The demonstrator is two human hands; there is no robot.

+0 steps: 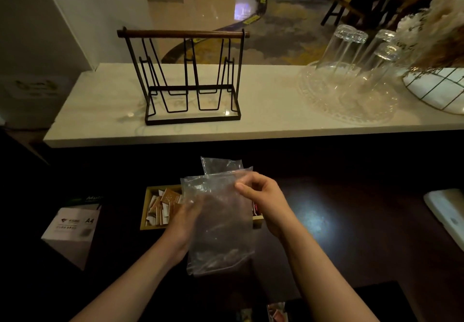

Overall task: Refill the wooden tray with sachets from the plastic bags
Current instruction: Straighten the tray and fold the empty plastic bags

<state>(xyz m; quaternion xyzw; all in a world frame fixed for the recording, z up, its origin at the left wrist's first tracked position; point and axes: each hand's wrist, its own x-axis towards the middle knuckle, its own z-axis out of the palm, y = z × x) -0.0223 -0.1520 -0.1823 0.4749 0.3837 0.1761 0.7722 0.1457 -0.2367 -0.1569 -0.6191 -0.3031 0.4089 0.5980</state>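
Over the wooden tray [148, 204], already heaped with sachets [163, 206], right hand [266, 203] pinches an apparently empty plastic bag [221, 223]; left hand [185, 218] grips it from behind, refill seemingly near done.

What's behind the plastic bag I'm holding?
The wooden tray, with brown and white sachets showing at its left. The bag and both hands hide the tray's middle and most of its right side.

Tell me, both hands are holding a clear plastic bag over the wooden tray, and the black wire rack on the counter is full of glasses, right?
Not quite: in the head view the black wire rack stands empty; the glasses sit upside down on a clear dish to its right. Everything else is correct.
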